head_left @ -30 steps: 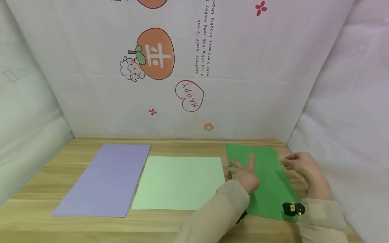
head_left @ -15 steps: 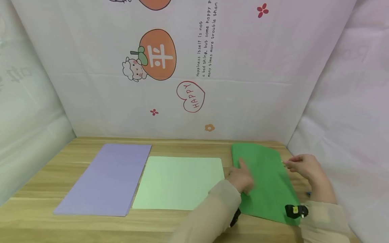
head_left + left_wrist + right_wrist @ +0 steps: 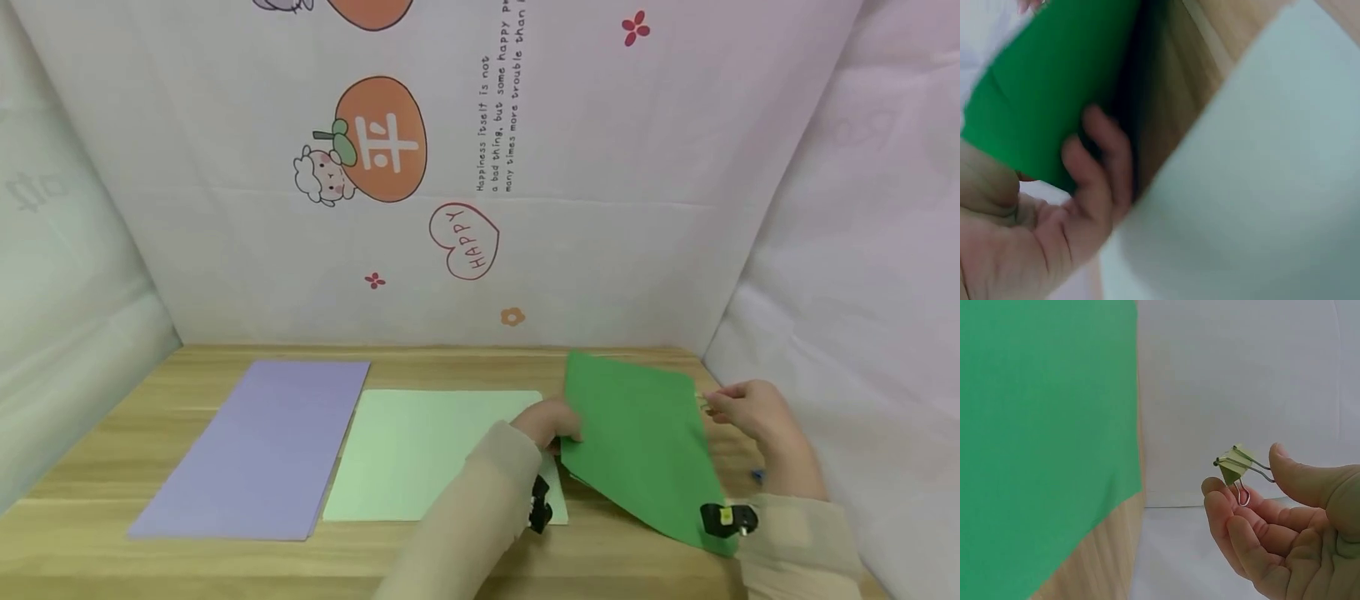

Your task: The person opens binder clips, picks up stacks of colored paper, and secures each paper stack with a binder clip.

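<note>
My left hand (image 3: 551, 421) grips the left edge of a green sheet of paper (image 3: 637, 442), which lifts and bends up on that side. In the left wrist view the fingers curl against one face of the green paper (image 3: 1054, 81), with the thumb partly hidden by it. Off the sheet's right edge, my right hand (image 3: 757, 412) holds a yellow-green binder clip (image 3: 1235, 465) by its wire handles, between thumb and fingers. The clip is apart from the paper's edge in the right wrist view.
Pale green paper (image 3: 427, 454) lies on the wooden table (image 3: 225, 567), partly under the left arm. Farther left is a stack of lilac paper (image 3: 255, 450). Beside the right wrist sits a small blue object (image 3: 758, 476). White printed cloth (image 3: 600, 233) encloses the back and sides.
My left hand has come off the top of the green paper, moved left and taken hold of its left edge, which now rises. The right hand stays nearly in place with the binder clip.
</note>
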`<state>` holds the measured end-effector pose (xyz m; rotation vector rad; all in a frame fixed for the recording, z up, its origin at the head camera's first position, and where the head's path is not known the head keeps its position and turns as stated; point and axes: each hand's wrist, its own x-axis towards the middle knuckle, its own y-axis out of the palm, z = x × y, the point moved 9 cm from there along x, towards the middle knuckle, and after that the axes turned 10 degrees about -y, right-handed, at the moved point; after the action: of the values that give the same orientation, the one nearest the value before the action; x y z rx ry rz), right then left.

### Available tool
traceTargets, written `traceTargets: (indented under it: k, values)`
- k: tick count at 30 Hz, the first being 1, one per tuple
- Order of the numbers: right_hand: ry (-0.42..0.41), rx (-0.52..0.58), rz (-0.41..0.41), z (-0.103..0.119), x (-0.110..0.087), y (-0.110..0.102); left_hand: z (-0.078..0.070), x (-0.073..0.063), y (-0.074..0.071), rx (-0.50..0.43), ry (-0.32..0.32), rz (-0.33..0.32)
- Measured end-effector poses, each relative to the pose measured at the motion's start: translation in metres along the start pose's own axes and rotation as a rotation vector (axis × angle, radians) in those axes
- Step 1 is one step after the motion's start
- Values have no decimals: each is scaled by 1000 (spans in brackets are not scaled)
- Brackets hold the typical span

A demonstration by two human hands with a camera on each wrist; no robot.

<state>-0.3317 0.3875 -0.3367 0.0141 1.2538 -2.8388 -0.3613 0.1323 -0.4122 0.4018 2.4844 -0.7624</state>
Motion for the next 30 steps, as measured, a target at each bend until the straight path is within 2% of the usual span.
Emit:
traceTargets:
  k: [3,5,8,12,15,21,26,30]
  values:
    - [-2,37,-7,0,2,1,9,6,2,-175,3,106]
    - [-4,48,-13,-2,2,2,13,9,4,-230,11,168]
    - [-8,52,-23,-3,2,1,16,12,3,-230,26,224]
    - [4,61,-31,-5,0,-2,18,10,-1,-210,67,244]
    - [17,89,-27,-5,-1,-2,21,8,-4,-268,96,262]
    - [13,154,-31,-3,-1,-2,28,7,-15,-346,147,246]
    - [-30,157,-64,0,-1,-5,32,7,-32,-360,184,190]
    - [-66,220,-68,2,-1,-5,38,7,-47,-383,194,140]
